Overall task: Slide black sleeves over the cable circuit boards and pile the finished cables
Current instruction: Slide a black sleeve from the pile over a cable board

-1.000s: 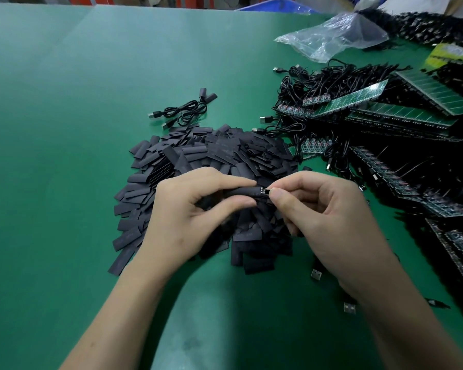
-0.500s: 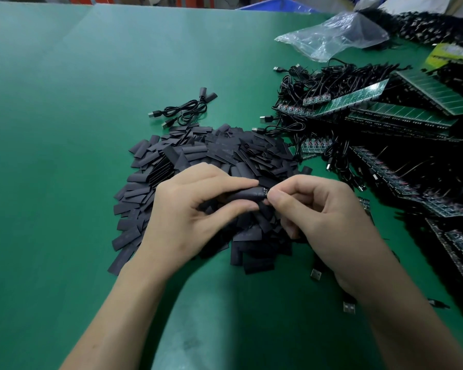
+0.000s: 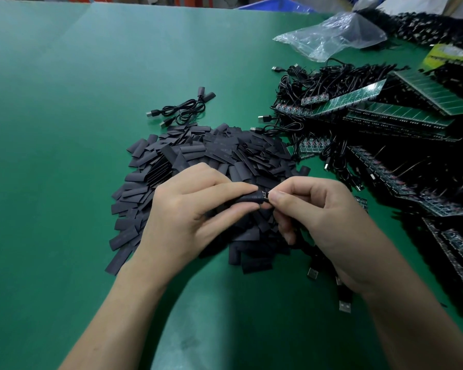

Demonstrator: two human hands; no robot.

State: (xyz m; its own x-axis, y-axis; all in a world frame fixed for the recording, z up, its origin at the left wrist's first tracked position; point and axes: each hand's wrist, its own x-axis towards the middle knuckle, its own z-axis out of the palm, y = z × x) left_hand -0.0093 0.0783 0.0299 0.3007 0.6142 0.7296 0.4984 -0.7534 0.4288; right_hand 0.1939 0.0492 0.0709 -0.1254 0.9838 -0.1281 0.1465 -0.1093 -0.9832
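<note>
My left hand pinches the sleeve between thumb and forefinger. My right hand, fingers curled, pinches the board at its mouth. Our fingertips nearly touch, and both forearms angle inward.

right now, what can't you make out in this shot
Head view only.
- Circuit board, most of it: covered by the held sleeve, left hand and right hand.
- Sleeve pile, near part: behind both hands.
- Board strips: cut off at right edge.
- Sleeve print: too small.

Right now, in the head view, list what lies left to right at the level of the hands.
Left hand → black sleeve pinched between both hands → right hand → circuit board strips.
</note>
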